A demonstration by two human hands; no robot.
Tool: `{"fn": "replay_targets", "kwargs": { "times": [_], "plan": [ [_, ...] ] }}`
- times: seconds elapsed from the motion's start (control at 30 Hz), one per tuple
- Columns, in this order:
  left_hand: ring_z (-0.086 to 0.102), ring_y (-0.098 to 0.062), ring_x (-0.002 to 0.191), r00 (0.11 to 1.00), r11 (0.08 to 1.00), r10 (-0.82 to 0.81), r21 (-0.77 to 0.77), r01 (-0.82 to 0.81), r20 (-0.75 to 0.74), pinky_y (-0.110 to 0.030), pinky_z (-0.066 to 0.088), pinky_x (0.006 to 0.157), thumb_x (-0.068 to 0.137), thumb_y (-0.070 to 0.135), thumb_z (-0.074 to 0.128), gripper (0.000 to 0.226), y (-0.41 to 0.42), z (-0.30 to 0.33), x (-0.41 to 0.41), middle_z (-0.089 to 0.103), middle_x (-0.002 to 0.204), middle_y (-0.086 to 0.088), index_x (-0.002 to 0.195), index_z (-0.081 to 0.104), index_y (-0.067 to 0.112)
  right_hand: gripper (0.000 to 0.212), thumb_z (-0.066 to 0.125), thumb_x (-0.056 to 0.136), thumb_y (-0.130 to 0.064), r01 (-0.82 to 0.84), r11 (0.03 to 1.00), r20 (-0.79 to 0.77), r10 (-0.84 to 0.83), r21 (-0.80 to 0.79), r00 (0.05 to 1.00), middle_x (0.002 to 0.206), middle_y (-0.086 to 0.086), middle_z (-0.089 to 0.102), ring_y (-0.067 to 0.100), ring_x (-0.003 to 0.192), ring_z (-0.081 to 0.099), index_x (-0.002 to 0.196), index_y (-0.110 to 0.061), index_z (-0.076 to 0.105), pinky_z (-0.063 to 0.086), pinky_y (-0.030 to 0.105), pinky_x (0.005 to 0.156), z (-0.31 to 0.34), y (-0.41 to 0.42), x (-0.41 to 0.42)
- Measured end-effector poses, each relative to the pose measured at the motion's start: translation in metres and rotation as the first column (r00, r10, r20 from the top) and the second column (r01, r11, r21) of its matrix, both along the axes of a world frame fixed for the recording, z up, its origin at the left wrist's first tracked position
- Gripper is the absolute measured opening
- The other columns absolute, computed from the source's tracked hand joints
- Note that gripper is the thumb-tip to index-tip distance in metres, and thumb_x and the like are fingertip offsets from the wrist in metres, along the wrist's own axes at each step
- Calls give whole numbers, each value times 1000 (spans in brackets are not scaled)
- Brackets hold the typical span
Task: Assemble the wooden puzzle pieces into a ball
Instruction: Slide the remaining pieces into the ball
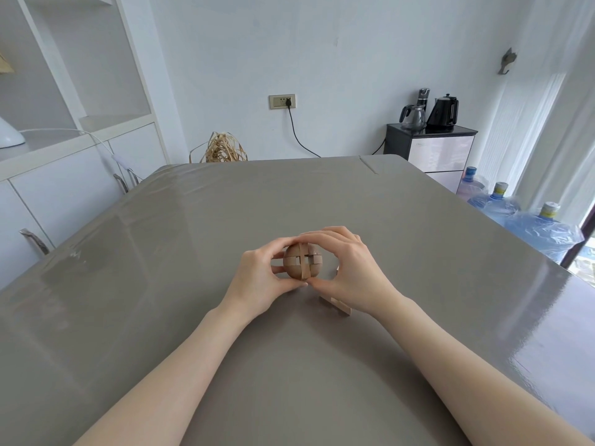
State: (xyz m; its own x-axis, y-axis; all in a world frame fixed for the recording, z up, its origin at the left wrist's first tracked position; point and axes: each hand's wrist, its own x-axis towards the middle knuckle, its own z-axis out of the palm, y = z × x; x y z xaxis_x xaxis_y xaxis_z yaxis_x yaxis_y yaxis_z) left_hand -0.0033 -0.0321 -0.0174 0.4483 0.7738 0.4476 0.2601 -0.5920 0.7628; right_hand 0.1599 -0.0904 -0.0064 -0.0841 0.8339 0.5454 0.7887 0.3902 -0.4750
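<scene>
On the table, head view:
Table (pixel 199 239): grey and glossy; it fills most of what you see, and both your bare forearms reach across it towards the middle.
Ball (pixel 302 261): partly built wooden sphere, held between your two hands at the middle of the table, just above or on the surface; which, you cannot tell. A cross of slats faces you, and the right half has open gaps between the pieces.
Left hand (pixel 257 278): your fingers curl round the ball's left side, the thumb lying under it near the table; it is grasping the ball.
Right hand (pixel 349 268): your fingers arch over the top of the ball and the thumb comes in below, so it pinches the ball from the right.
Loose piece (pixel 338 304): a notched wooden slat on the table just under your right wrist, partly hidden by the hand. A sliver of another piece shows by your right palm, too hidden to make out.
Behind the table: white wall with a socket (pixel 282 101) and a black cord, white shelving (pixel 80 91) on your left, a dark cabinet (pixel 431 146) bearing two kettles, and blue water bottles (pixel 528 226) on your right.
</scene>
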Motion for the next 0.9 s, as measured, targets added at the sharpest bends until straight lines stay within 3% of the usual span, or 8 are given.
{"fn": "replay_targets", "kwargs": {
  "times": [0.1, 0.27, 0.43, 0.53, 0.67, 0.77, 0.9],
  "plan": [
    [58, 12, 96, 1000, 1000, 5, 3, -5, 1, -7, 48, 75, 61, 1, 85, 66, -1, 0, 0, 63, 100, 25, 106, 57, 41, 53, 73, 69, -16, 14, 1000, 3, -14, 2, 1000, 113, -19, 58, 3, 112, 42, 119, -27, 62, 21, 5, 91, -1, 0, -1],
    [56, 18, 97, 1000, 1000, 13, -25, -13, -3, -6, 48, 77, 62, 2, 85, 70, 1, -2, -1, 62, 105, 20, 123, 59, 23, 52, 72, 71, -23, 21, 999, 47, -19, -27, 999, 117, -14, 59, 4, 111, 40, 121, -25, 62, 20, 6, 91, -1, 0, 0],
    [58, 12, 99, 1000, 1000, -3, -25, 3, -14, -6, 48, 76, 59, 0, 86, 69, 2, -2, -1, 65, 104, 14, 119, 60, 22, 51, 74, 72, -23, 44, 998, 42, -42, -46, 998, 117, -12, 61, 7, 113, 43, 121, -25, 60, 22, 9, 91, -2, 0, -1],
    [56, 17, 96, 999, 999, -15, -35, 14, -30, -7, 49, 76, 58, -2, 86, 73, 2, -1, -1, 63, 106, 14, 121, 58, 21, 50, 74, 71, -22, 61, 996, 52, -58, -57, 997, 115, -13, 61, 9, 114, 44, 119, -25, 60, 26, 12, 89, -3, 1, -2],
    [56, 16, 98, 998, 998, -36, -44, 33, -50, -11, 52, 78, 55, -1, 88, 75, 3, -1, -1, 63, 108, 14, 121, 58, 20, 51, 74, 68, -17, 54, 993, -5, -54, -107, 999, 111, -13, 60, 14, 112, 47, 116, -24, 59, 40, 30, 91, -3, 1, -3],
    [57, 14, 100, 998, 997, -46, -60, 42, -54, -13, 53, 78, 55, 1, 88, 71, 2, -1, -3, 64, 106, 12, 115, 58, 25, 50, 73, 67, -15, 40, 981, -57, -52, -188, 997, 106, -14, 59, 15, 107, 52, 112, -27, 57, 45, 31, 88, -2, 1, -4],
    [57, 10, 104, 998, 997, -34, -73, 30, -52, -18, 55, 80, 53, 5, 90, 71, 1, -1, -2, 66, 106, 11, 111, 58, 31, 46, 71, 60, -23, 39, 969, -156, -78, -242, 985, 101, -10, 64, 17, 97, 59, 101, -38, 54, 52, 44, 83, -4, 2, -6]
  ]
}}
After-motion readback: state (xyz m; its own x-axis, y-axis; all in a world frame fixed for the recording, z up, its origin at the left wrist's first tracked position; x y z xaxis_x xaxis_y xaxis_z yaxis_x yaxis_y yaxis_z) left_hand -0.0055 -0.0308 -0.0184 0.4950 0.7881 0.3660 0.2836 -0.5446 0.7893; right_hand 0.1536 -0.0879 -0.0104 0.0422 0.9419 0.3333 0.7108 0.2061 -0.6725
